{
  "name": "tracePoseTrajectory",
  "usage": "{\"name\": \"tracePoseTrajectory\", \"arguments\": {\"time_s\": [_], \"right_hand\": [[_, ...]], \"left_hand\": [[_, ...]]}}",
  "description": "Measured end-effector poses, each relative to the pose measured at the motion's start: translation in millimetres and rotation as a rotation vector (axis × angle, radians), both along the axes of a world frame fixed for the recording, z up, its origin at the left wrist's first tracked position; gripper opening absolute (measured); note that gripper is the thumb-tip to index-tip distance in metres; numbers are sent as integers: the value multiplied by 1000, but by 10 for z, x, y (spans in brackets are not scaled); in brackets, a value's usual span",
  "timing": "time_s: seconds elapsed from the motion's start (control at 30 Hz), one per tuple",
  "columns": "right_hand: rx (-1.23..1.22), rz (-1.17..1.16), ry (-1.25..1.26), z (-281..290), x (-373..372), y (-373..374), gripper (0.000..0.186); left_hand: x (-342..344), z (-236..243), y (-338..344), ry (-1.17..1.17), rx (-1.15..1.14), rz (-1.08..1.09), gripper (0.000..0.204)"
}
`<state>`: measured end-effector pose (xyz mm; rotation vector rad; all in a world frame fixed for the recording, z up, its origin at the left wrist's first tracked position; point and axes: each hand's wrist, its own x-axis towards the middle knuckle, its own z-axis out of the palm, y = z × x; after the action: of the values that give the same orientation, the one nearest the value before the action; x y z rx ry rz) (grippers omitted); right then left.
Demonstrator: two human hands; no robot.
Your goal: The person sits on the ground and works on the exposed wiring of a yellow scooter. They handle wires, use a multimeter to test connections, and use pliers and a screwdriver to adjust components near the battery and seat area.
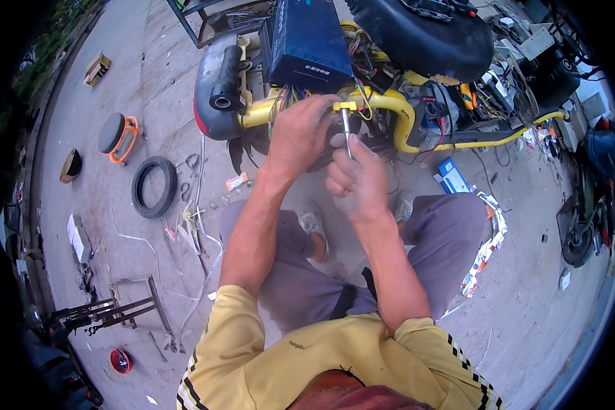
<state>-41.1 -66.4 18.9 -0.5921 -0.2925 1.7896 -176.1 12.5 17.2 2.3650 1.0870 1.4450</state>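
Observation:
My left hand [299,133] is closed, its fingertips pinching the left end of a small yellow block [345,106] that looks like a plastic connector. In my closed right hand [359,176] is a slim silver metal tool [346,124], upright in the picture, its far end meeting the block. Whether it is a screwdriver I cannot tell. Both hands are just in front of a yellow tubular vehicle frame [389,102]. Coloured wires [290,96] hang beside my left fingers, below a dark blue box [309,48] resting on the frame.
A black seat [427,41] lies tipped over the frame. Near the frame's right part is a multimeter [430,113] with a red lead. On the floor are a tire [154,187], an orange-legged stool [121,139], a blue-and-white box [451,176] and a metal frame [137,307].

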Motion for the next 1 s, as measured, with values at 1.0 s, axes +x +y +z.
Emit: {"name": "tracePoseTrajectory", "arguments": {"time_s": [1.0], "right_hand": [[448,-451,-1615,-146,-106,-35,24]], "left_hand": [[-53,48,-39,-5,-56,-52,26]]}}
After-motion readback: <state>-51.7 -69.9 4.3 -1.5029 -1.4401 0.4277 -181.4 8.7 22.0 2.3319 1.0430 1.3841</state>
